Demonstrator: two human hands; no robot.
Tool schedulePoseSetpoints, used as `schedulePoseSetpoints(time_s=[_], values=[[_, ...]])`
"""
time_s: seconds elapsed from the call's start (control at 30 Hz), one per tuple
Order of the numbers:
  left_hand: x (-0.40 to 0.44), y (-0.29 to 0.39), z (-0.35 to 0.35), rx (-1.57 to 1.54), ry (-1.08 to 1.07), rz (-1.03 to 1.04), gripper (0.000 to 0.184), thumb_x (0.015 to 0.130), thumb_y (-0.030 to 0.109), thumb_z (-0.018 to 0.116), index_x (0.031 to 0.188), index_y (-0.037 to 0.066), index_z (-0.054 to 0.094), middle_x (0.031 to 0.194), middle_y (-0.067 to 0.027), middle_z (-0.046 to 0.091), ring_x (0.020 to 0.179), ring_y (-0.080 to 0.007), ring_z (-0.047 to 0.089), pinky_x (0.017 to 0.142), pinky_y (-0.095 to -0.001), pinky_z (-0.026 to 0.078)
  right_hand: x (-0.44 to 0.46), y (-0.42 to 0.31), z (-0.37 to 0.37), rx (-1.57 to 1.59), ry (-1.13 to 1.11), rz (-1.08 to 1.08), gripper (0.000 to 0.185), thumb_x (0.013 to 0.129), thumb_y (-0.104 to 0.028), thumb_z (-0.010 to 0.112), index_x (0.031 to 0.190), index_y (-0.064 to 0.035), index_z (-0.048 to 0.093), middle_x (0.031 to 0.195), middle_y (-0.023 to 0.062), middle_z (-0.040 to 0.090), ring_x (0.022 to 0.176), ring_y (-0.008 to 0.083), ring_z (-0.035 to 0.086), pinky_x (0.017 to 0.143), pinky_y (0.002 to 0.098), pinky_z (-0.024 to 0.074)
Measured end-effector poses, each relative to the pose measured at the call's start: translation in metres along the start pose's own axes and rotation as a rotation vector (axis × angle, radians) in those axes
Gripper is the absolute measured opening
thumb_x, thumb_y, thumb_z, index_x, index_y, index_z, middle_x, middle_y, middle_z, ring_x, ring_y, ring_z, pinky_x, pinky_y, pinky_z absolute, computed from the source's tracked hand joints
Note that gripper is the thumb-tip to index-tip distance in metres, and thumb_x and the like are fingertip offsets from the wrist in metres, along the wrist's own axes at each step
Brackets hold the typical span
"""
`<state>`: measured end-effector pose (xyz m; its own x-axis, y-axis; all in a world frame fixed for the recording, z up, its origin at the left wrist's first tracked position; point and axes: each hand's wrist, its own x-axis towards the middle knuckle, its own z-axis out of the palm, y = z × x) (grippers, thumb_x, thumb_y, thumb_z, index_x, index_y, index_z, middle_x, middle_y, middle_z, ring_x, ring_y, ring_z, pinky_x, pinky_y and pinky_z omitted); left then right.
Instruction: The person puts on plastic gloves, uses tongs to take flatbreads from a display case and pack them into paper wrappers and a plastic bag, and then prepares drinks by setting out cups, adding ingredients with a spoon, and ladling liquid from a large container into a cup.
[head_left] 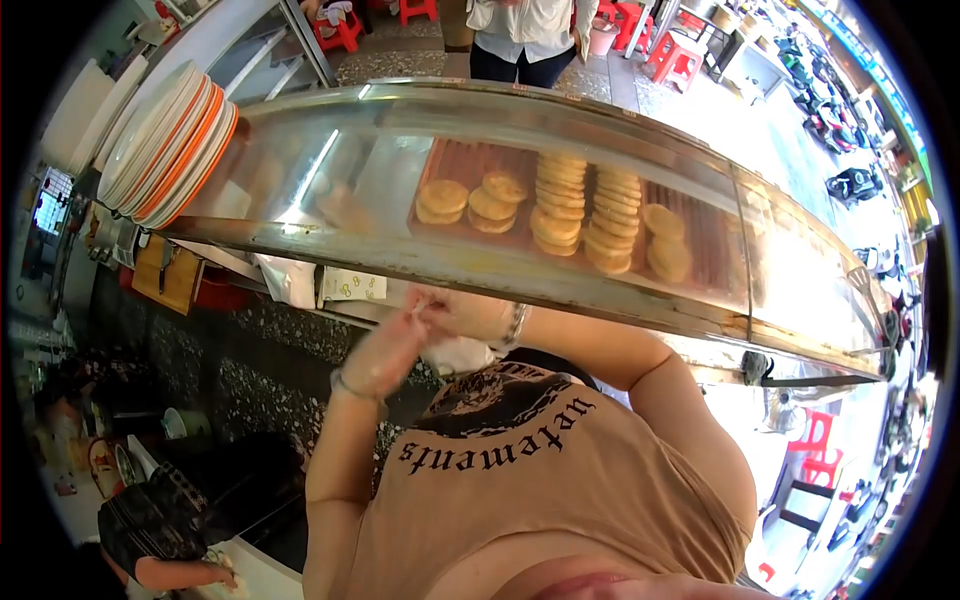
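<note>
My left hand (pixel 385 355) is raised near the counter side of the glass case, its fingers closed and slightly blurred. From the right, my right hand (pixel 475 312) meets it, and the fingertips of both press together. Whatever they pinch is too small and blurred to make out. A thin clear covering seems to wrap both hands. White crumpled material (pixel 458 355) lies just below my right hand. Beyond the hands stands the glass case (pixel 450 262), with round golden flatbreads (pixel 558 205) in stacks on a reddish tray (pixel 708 235).
Stacked plates (pixel 170 145) with orange rims rest on the case's left end. Below them, a knife (pixel 165 268) lies on a wooden board (pixel 182 285). A person (pixel 525 35) stands beyond the case. A co-worker's arm (pixel 180 572) reaches over a pale surface at lower left.
</note>
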<state>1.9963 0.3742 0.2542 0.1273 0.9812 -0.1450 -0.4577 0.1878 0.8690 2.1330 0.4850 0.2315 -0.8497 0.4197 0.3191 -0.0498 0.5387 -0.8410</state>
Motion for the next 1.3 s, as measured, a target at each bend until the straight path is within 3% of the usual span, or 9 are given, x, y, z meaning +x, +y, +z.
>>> schedulePoseSetpoints(time_s=[0.27,0.4,0.63,0.7,0.77,0.83,1.03,1.2,1.3], values=[[-0.112,0.099,0.028,0.695,0.224,-0.102,0.025,0.078,0.018,0.072,0.09,-0.001,0.06,0.083,-0.0055,0.063,0.068,-0.011,0.058,0.056,-0.0227,0.045,-0.026,-0.018,-0.017,0.407,-0.142,0.037,0.042,0.085,-0.018,0.065,0.121,-0.0027,0.048,0.094,0.0056,0.061,0.088,0.0144,0.058,0.08,0.0297,0.0493],[-0.157,0.158,0.044,1.017,0.375,1.044,0.033,0.084,0.031,0.068,0.083,0.003,0.05,0.071,-0.0028,0.048,0.061,-0.0143,0.048,0.056,-0.0302,0.043,-0.062,-0.007,-0.026,0.39,-0.316,0.311,0.041,0.088,-0.017,0.062,0.124,-0.0046,0.049,0.102,0.0085,0.062,0.096,0.0155,0.059,0.084,0.0321,0.0495],[-0.077,0.323,0.166,1.627,0.657,1.444,0.036,0.098,0.029,0.037,0.067,0.011,0.036,0.057,-0.0016,0.038,0.046,-0.0114,0.033,0.045,-0.0229,0.034,-0.115,0.003,-0.053,0.566,-0.18,0.425,0.034,0.093,-0.018,0.058,0.123,-0.0039,0.051,0.106,0.0059,0.061,0.1,0.0128,0.056,0.09,0.0298,0.0456],[-0.04,0.361,0.191,1.754,0.624,1.406,0.051,0.104,0.031,0.025,0.056,0.015,0.028,0.05,0.0006,0.032,0.041,-0.0094,0.027,0.041,-0.021,0.032,-0.139,0.021,-0.058,0.636,-0.085,0.461,0.032,0.092,-0.015,0.059,0.122,-0.0045,0.052,0.105,0.0053,0.061,0.098,0.0124,0.056,0.09,0.0291,0.0453],[0.01,0.365,0.191,0.683,0.813,0.846,0.017,0.09,0.02,0.054,0.089,0.004,0.052,0.075,-0.0002,0.041,0.065,-0.0125,0.038,0.056,-0.0267,0.032,-0.159,0.02,-0.063,0.768,0.105,0.51,0.027,0.092,-0.011,0.059,0.118,-0.0028,0.055,0.102,0.0045,0.061,0.094,0.0123,0.057,0.088,0.0276,0.0449],[0.084,0.377,0.187,0.617,0.174,0.939,0.014,0.086,0.012,0.059,0.095,0.001,0.059,0.062,0.0047,0.044,0.054,-0.0078,0.041,0.055,-0.0225,0.036,-0.184,0.023,-0.071,0.767,0.163,0.53,0.027,0.092,-0.011,0.059,0.117,-0.002,0.055,0.1,0.0048,0.062,0.093,0.0124,0.057,0.085,0.0269,0.0453],[0.237,0.274,0.199,1.015,0.328,0.57,0.012,0.081,0.017,0.059,0.08,0.006,0.063,0.067,-0.0026,0.05,0.061,-0.012,0.044,0.06,-0.0253,0.037,-0.241,0.03,-0.072,0.739,0.419,0.601,0.022,0.092,-0.007,0.056,0.113,0.0009,0.055,0.096,0.0082,0.065,0.085,0.0137,0.059,0.078,0.0271,0.0484],[0.367,0.217,0.197,3.012,-0.343,0.095,0.028,0.091,0.023,0.049,0.098,0.006,0.07,0.09,-0.0054,0.069,0.07,-0.0163,0.065,0.066,-0.0295,0.052,-0.27,0.02,-0.072,0.694,0.571,0.591,0.03,0.092,-0.015,0.057,0.114,0.0061,0.056,0.097,0.0075,0.064,0.085,0.0134,0.06,0.08,0.0272,0.0493],[0.434,0.181,0.162,2.689,-0.294,0.02,0.024,0.086,0.024,0.054,0.095,0.008,0.07,0.085,-0.0057,0.069,0.066,-0.0186,0.065,0.063,-0.0309,0.051,-0.285,0.016,-0.078,0.642,0.693,0.607,0.021,0.092,-0.008,0.057,0.112,0.0004,0.056,0.098,0.0099,0.066,0.085,0.0152,0.062,0.078,0.027,0.0501]])
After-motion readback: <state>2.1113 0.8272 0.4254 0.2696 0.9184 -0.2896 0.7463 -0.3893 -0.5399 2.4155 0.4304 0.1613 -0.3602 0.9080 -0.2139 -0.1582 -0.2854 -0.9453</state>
